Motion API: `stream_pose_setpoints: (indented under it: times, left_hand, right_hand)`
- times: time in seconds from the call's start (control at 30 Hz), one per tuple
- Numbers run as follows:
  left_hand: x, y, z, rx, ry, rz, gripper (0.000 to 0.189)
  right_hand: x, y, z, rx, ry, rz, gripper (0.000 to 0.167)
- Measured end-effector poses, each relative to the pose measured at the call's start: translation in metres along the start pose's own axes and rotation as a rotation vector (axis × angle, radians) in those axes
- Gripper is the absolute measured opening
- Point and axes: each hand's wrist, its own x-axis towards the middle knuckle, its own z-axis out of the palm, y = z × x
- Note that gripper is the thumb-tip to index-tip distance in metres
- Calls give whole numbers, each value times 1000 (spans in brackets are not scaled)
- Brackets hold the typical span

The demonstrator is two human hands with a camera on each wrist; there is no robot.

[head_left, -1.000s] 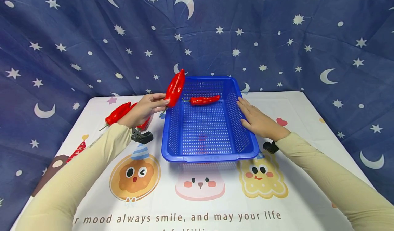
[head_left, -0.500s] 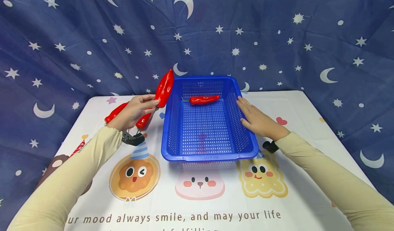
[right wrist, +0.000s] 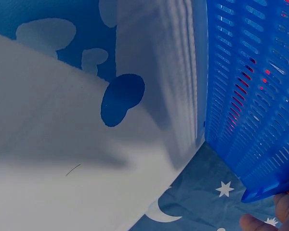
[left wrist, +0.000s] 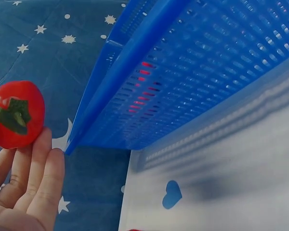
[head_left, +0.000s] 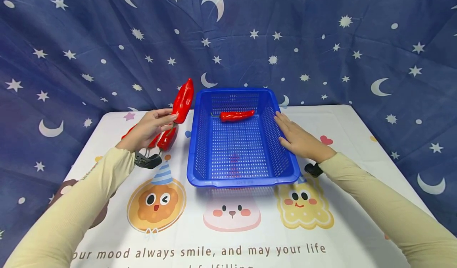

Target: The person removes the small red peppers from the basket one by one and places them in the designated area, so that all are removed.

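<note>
My left hand point(head_left: 148, 128) pinches a red pepper point(head_left: 183, 101) near its stem end, tip up, in the air left of the blue basket point(head_left: 244, 183). The left wrist view shows that pepper point(left wrist: 36, 113) stem-first between thumb and fingers. Inside the basket, toward the back, lies another red pepper point(head_left: 237, 116). Fingers of my right hand point(head_left: 298, 137) rest on the basket's right rim, held nearly straight. In the right wrist view only fingertips point(right wrist: 286, 207) show at the rim. More red peppers point(head_left: 167, 139) lie on the table beneath my left hand, partly hidden by it.
A white printed tablecloth point(head_left: 228, 244) with cartoon figures and lettering covers the table. Behind it hangs a dark blue curtain point(head_left: 242, 33) with moons and stars. A black wrist device point(head_left: 148, 160) sits at my left wrist.
My left hand has moved left, carrying the pepper from above the basket's left rim to beside the basket. The right hand, the basket and the pepper inside have stayed put.
</note>
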Motion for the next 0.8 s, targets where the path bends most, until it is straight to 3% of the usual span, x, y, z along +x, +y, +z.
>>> stream_pose_setpoints:
  times: [0.47,0.8]
  left_hand:
    - [-9,-10,-18,25,59,-50,71]
    - [-14,-21,-38,-32,74,-58,74]
  right_hand:
    - [0,0,1,11,18,-4,66]
    - [1,-1,0,0,3,1,66]
